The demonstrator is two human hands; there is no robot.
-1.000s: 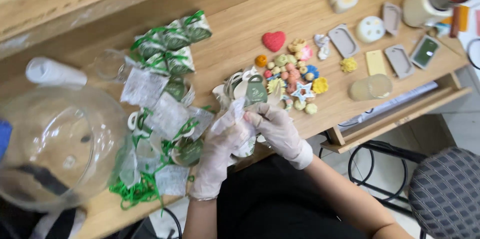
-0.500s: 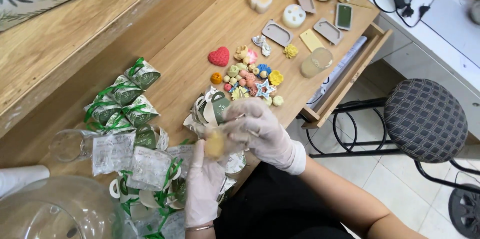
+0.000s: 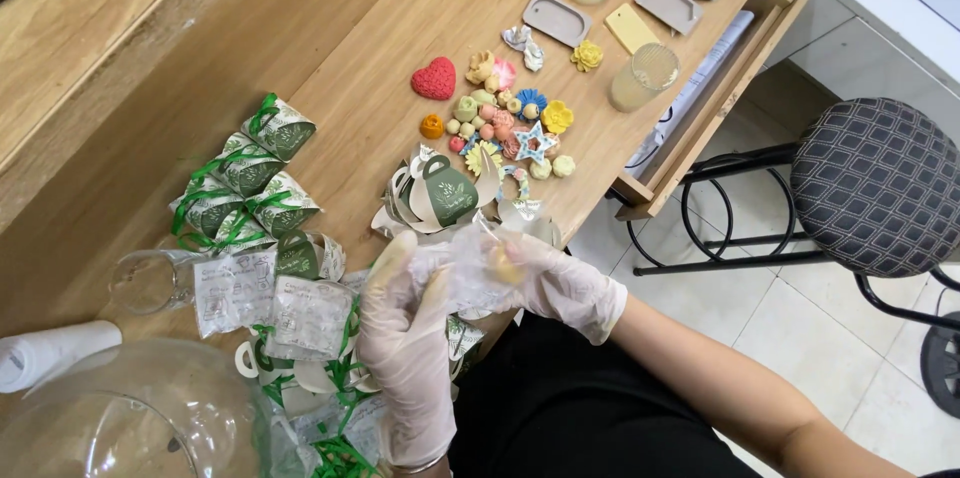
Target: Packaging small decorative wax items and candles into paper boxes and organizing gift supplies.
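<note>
Both my hands wear thin clear gloves and meet at the table's front edge. My left hand (image 3: 408, 338) and my right hand (image 3: 555, 283) together grip a small clear plastic bag (image 3: 470, 268) with a small yellow piece (image 3: 503, 263) inside it. Just beyond them lies a stack of flat green and white paper boxes (image 3: 440, 193). Farther out sits a cluster of small coloured moulded pieces (image 3: 505, 123) and a red heart (image 3: 434, 79).
Folded green-ribboned gift boxes (image 3: 245, 183) and small printed bags (image 3: 270, 303) lie at the left. A large glass bowl (image 3: 120, 418) stands at the lower left. Grey moulds (image 3: 557, 18), a glass cup (image 3: 643, 78) and an open drawer (image 3: 720, 88) are at the far right. A stool (image 3: 875, 188) stands beside the table.
The view has swung left and down, so the table items sit higher and farther right. My hands stay together on the clear bag with the yellow piece in it.
</note>
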